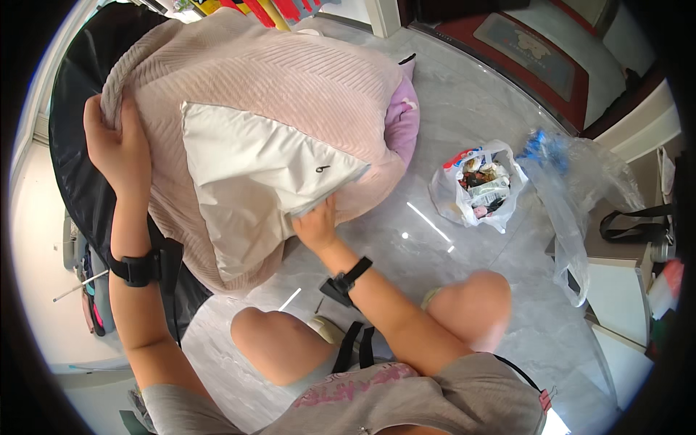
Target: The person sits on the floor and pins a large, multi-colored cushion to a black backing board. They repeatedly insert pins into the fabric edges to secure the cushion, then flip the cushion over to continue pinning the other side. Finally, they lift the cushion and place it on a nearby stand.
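Observation:
A pale pink quilted cover (261,70) lies in a bulky heap before me, its ribbed fabric partly over a shiny black sheet-like surface (76,109). My left hand (119,144) grips the cover's thick rolled edge at the left, thumb on one side and fingers on the other. On top of the heap rests a wrinkled white sheet or bag (239,152) with a small dark mark. Its near lower edge is pinched by my right hand (318,223), whose fingertips are partly hidden. Lilac fabric (403,119) shows from under the cover at the right.
An open plastic bag of rubbish (484,185) stands on the grey marbled floor (391,255). Clear plastic wrapping (576,174) hangs over a cabinet (614,293) at the right. Beyond is a doorway with a red-edged mat (527,49). My bent knees (283,342) are close below.

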`<state>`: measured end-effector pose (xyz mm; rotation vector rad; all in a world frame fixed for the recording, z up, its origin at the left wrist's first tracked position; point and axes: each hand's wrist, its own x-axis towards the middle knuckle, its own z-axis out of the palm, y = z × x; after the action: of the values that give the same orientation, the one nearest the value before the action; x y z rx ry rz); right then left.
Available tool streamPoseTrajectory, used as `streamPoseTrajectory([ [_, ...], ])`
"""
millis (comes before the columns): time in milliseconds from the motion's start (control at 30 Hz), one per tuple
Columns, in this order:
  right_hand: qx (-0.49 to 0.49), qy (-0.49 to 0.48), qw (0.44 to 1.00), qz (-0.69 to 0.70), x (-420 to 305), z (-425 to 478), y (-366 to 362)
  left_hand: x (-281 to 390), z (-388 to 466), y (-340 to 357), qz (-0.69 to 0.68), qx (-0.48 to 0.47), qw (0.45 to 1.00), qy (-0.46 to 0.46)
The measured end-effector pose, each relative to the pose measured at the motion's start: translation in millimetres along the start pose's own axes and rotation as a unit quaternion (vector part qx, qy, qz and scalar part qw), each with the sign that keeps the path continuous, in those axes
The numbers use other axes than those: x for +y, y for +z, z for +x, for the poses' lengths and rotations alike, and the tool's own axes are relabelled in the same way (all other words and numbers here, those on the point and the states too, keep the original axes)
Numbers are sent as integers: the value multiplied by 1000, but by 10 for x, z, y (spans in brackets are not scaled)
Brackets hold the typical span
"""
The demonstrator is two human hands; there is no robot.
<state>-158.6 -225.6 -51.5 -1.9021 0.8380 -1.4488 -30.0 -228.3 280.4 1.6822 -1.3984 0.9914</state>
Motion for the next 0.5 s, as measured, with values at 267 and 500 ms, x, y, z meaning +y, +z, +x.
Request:
streamPoseTrajectory([
  [267, 1, 476, 857, -200, 1081, -648, -251, 23, 70, 182, -47, 45, 997, -30],
  [500, -178, 19, 973, 149, -16, -468, 230, -235, -21, -81, -49, 28, 995, -77],
])
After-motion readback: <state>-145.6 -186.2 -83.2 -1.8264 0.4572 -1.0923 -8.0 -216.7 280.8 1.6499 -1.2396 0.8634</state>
